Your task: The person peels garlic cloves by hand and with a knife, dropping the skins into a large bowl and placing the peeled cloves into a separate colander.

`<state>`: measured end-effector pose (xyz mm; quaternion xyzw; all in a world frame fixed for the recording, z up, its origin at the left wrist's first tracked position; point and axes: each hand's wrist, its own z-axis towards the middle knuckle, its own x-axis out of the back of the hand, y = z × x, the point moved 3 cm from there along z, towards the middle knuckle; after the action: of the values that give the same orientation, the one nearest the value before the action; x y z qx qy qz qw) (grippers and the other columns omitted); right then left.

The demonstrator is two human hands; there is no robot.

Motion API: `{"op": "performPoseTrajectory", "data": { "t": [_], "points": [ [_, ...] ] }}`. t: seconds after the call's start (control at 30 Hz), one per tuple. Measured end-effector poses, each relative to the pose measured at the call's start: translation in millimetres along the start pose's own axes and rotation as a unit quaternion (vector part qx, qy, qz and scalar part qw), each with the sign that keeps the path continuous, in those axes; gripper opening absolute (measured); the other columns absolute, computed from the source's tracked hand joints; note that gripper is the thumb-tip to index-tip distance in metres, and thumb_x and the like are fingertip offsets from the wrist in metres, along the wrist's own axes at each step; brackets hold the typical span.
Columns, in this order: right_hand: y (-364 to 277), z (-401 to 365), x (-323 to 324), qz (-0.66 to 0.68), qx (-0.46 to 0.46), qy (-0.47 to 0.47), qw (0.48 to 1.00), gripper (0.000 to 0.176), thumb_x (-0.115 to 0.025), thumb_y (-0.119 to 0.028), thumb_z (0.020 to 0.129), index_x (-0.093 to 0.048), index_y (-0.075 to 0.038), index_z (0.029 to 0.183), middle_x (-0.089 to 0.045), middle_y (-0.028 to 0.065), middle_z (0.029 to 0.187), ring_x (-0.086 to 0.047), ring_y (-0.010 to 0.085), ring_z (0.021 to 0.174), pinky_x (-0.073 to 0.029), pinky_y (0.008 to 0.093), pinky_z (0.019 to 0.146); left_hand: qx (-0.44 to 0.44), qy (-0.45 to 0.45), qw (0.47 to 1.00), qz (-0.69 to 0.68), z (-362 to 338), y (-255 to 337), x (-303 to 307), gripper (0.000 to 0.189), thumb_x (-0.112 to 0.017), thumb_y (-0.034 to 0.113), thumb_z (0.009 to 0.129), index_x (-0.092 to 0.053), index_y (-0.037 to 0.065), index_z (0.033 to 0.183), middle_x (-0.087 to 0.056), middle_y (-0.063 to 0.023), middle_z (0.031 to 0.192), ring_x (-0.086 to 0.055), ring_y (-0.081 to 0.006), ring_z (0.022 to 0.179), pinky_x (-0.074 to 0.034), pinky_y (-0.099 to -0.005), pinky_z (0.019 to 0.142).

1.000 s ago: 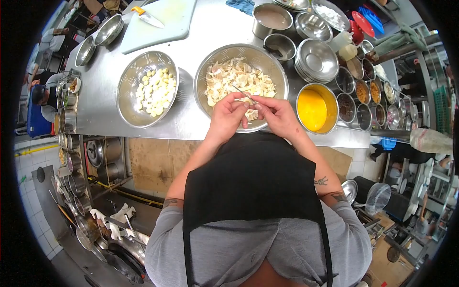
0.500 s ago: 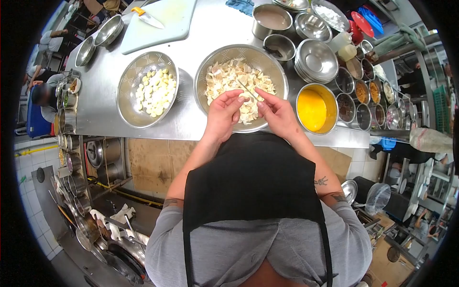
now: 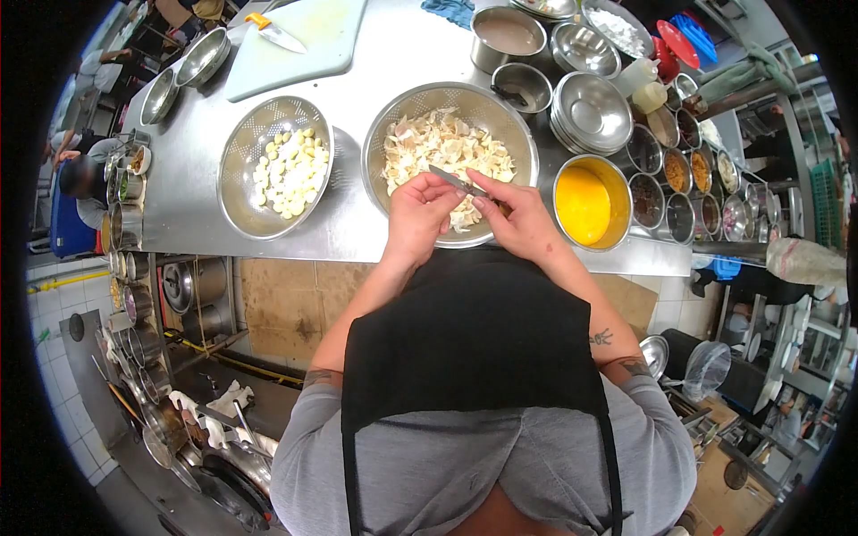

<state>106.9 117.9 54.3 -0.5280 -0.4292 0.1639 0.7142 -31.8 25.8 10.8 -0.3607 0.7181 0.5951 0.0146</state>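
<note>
Over the near part of a perforated bowl [image 3: 527,134] with papery garlic skins and cloves [image 3: 442,143], both my hands meet. My right hand [image 3: 514,214] is closed on a small knife [image 3: 454,180], its blade pointing up and left. My left hand [image 3: 418,213] has its fingers pinched beside the blade; what it holds is too small to make out. To the left stands a second perforated bowl [image 3: 234,170] with peeled pale cloves [image 3: 290,174] in it.
A pot of yellow liquid [image 3: 583,205] stands right of the skins bowl. Behind are stacked steel bowls [image 3: 592,112] and a pot [image 3: 508,40]. A cutting board [image 3: 317,45] bears an orange-handled knife [image 3: 279,34]. A person [image 3: 89,183] is at far left.
The knife blade has swung from steep to a flatter angle, pointing left between my hands. My right fingers have curled in closer to my left hand.
</note>
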Motion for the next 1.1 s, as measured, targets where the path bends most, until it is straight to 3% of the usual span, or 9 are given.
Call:
{"op": "performPoseTrajectory", "data": {
  "t": [0.2,0.3,0.4,0.7,0.8,0.87,0.93,1.03,1.1],
  "points": [
    [21,1,-3,0.041,0.048,0.03,0.998,0.035,-0.064,-0.007,0.088,-0.062,-0.008,0.124,-0.07,0.0145,0.082,-0.064,0.0152,0.065,-0.049,0.0269,0.062,-0.001,0.012,1.0,0.027,-1,3,-2,0.015,-0.069,0.001,0.085,-0.061,0.0,0.099,-0.068,-0.0055,0.085,-0.052,-0.002,0.057,-0.035,-0.0162,0.043],
    [28,1,-5,0.098,-0.015,0.064,0.993,0.033,-0.062,-0.008,0.09,-0.063,-0.008,0.123,-0.068,0.0094,0.075,-0.059,0.0085,0.064,-0.048,0.0253,0.061,0.001,0.021,1.0,0.018,-1,5,-6,0.016,-0.067,0.0,0.086,-0.06,0.0,0.1,-0.068,-0.0065,0.086,-0.052,-0.0017,0.056,-0.035,-0.0157,0.042],
    [25,0,-4,0.1,-0.051,0.025,0.993,0.031,-0.061,-0.008,0.092,-0.064,-0.007,0.122,-0.064,0.0049,0.07,-0.055,0.0058,0.064,-0.047,0.0237,0.061,0.003,0.022,1.0,-0.006,1,3,-3,0.016,-0.066,-0.001,0.087,-0.058,0.001,0.101,-0.069,-0.0073,0.087,-0.05,-0.0014,0.054,-0.034,-0.0151,0.041],
    [26,2,-10,0.134,-0.005,0.028,0.991,0.033,-0.059,-0.008,0.093,-0.06,-0.004,0.126,-0.066,0.0049,0.076,-0.053,0.0066,0.062,-0.047,0.0225,0.062,0.058,-0.05,0.995,-0.061,4,-9,0,0.018,-0.059,0.005,0.093,-0.053,0.002,0.11,-0.067,-0.0116,0.099,-0.04,-0.0032,0.047,-0.031,-0.0158,0.041],
    [31,2,-16,0.203,-0.013,0.034,0.979,0.033,-0.055,-0.011,0.097,-0.057,-0.003,0.129,-0.065,0.0054,0.077,-0.052,0.007,0.056,-0.046,0.0218,0.054,0.077,-0.071,0.992,-0.075,2,-10,-4,0.018,-0.057,0.007,0.095,-0.053,0.003,0.111,-0.067,-0.0105,0.099,-0.04,-0.0034,0.047,-0.031,-0.016,0.041],
    [34,0,-9,0.279,-0.139,0.006,0.95,0.033,-0.051,-0.015,0.099,-0.056,-0.003,0.13,-0.063,0.0051,0.074,-0.051,0.0071,0.05,-0.043,0.0216,0.048,0.065,-0.069,0.992,-0.084,3,-9,-3,0.018,-0.058,0.007,0.094,-0.054,0.003,0.111,-0.068,-0.0098,0.1,-0.041,-0.0032,0.049,-0.032,-0.0166,0.042],
    [37,1,-9,0.299,-0.209,-0.007,0.931,0.034,-0.045,-0.021,0.102,-0.054,-0.003,0.129,-0.059,0.0046,0.068,-0.048,0.0079,0.041,-0.038,0.0221,0.038,0.037,-0.054,0.994,-0.082,8,-7,8,0.018,-0.06,0.007,0.093,-0.055,0.004,0.11,-0.069,-0.0102,0.103,-0.043,-0.0029,0.051,-0.034,-0.0176,0.042],
    [50,0,-8,0.278,-0.286,-0.022,0.917,0.032,-0.045,-0.021,0.102,-0.056,-0.001,0.125,-0.06,0.0049,0.067,-0.049,0.0086,0.042,-0.04,0.0228,0.038,-0.05,0.112,0.99,0.073,18,23,57,0.02,-0.064,0.01,0.09,-0.057,0.006,0.108,-0.068,-0.0063,0.098,-0.045,-0.0018,0.055,-0.034,-0.0167,0.045],
    [57,-2,-7,0.289,-0.288,-0.017,0.913,0.03,-0.047,-0.022,0.101,-0.059,0.0,0.119,-0.061,0.0052,0.067,-0.051,0.009,0.043,-0.042,0.023,0.038,-0.131,0.182,0.967,0.117,23,44,108,0.023,-0.068,0.014,0.087,-0.06,0.007,0.107,-0.067,-0.0024,0.09,-0.047,-0.0019,0.058,-0.036,-0.0173,0.049]
  ]
}}
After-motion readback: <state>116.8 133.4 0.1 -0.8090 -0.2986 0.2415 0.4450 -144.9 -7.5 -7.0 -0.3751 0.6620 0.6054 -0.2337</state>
